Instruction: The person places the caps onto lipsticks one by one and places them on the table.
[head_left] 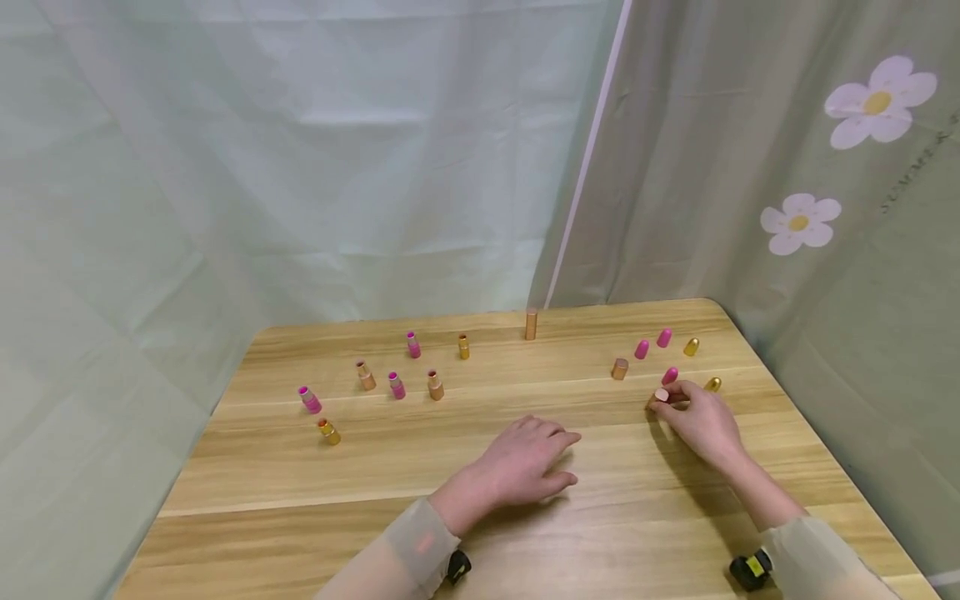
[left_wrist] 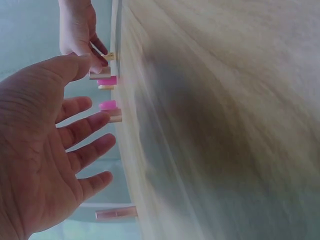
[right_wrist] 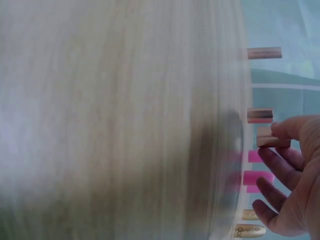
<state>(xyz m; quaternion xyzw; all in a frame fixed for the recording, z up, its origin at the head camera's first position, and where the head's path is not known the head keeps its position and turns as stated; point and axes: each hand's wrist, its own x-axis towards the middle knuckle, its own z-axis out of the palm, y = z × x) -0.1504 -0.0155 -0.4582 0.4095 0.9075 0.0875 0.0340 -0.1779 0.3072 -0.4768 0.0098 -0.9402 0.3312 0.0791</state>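
Copper-coloured cap point(head_left: 661, 396): I pinch it between the thumb and fingers of my right hand point(head_left: 705, 425), just above the wooden tabletop point(head_left: 300, 483). It is to the right of the tall copper-coloured tube point(head_left: 531, 326) and nearer to me. My left hand point(head_left: 525, 464) is held with its fingers spread wide, palm towards the table, on my side of the tall tube and well apart from it.

A second copper-coloured cap point(head_left: 619, 369) stands to the right of the tall tube. Farther right of it are three pink bullet-shaped caps point(head_left: 642, 349), one just beside my right fingertips, and two gold bullet-shaped caps point(head_left: 692, 347). To the left of the tall tube stand three pink lipstick tubes point(head_left: 397, 387), two copper-coloured lipstick tubes point(head_left: 436, 387) and two gold lipstick tubes point(head_left: 464, 348), their narrower ends up. A pale curtain point(head_left: 337, 167) hangs behind the tall tube.
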